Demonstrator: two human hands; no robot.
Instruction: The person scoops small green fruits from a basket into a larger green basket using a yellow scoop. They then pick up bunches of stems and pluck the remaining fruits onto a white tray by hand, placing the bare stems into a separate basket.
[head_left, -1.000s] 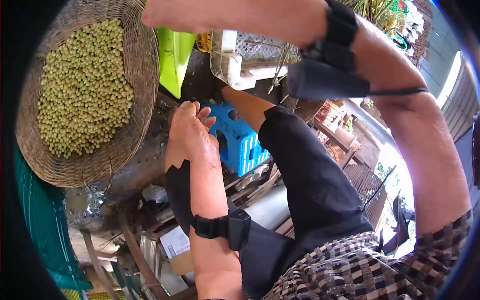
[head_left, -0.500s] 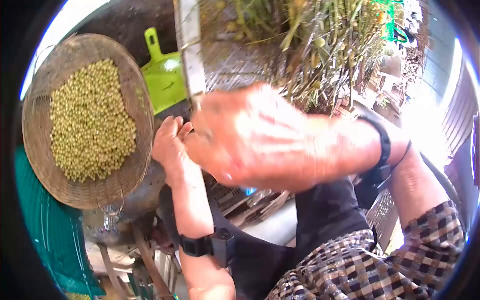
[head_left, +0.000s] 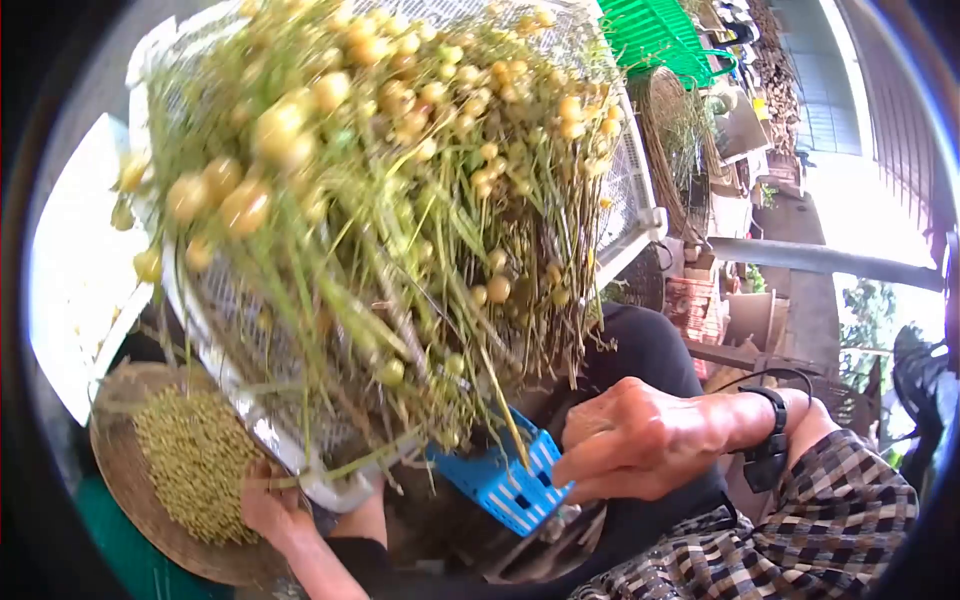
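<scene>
My right hand is closed in a pinch beside a blue slotted basket; anything between its fingers is too small to make out. A stem end hangs near its fingertips. My left hand is at the corner of a white mesh crate, over the edge of the round woven basket. Its fingers are curled and partly hidden, so what they hold cannot be made out. Green stalks with round yellow fruits lie heaped across the crate. Small greenish-yellow fruits fill the woven basket's middle.
At the top is a green plastic basket. A tall woven basket stands behind the crate, near a grey pipe. A white panel is at the left, and teal material lies below the round basket.
The view has shifted, bringing the crate and stalks close. My right hand has moved away from my left hand, toward the lower right. The blue basket is now clearly visible; the green dustpan is out of sight.
</scene>
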